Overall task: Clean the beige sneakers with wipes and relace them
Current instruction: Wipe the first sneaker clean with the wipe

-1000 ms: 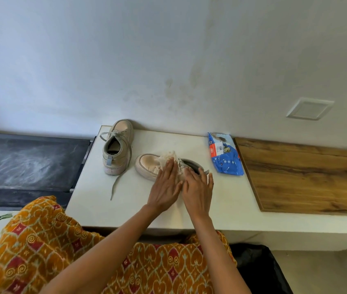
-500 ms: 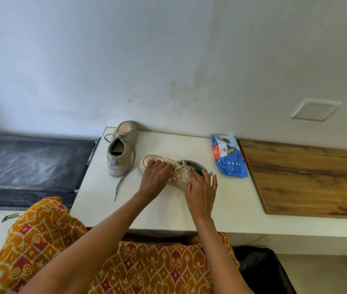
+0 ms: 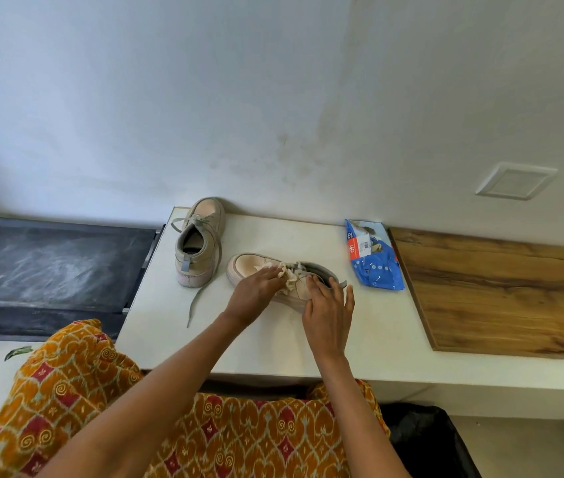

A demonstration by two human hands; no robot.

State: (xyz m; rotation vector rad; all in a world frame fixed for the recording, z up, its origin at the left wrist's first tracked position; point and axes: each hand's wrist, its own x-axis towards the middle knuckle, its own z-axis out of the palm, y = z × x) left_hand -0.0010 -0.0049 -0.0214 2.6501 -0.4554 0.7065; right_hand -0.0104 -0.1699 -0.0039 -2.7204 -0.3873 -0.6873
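Far left on the white tabletop [image 3: 377,326], your second sneaker [image 3: 199,241] stands upright with its toe against the wall, and its loose lace [image 3: 195,305] trails toward the near edge; a stray elbow could snag that lace and drag the shoe off. Next along, your left hand [image 3: 254,293] curls its fingers around a crumpled wipe [image 3: 285,274] and presses it onto the laces of the near sneaker [image 3: 273,277], which lies across the tabletop, toe pointing left. Scrub hard there and the wipe may catch on the laces or shred. Your right hand [image 3: 329,308] lies with fingers spread and nearly straight over the heel collar, steadying rather than gripping, so the shoe could skid. Further right, the blue wipes pack [image 3: 372,258] sits open by the wooden board [image 3: 501,291]; it looks likely to dry out.
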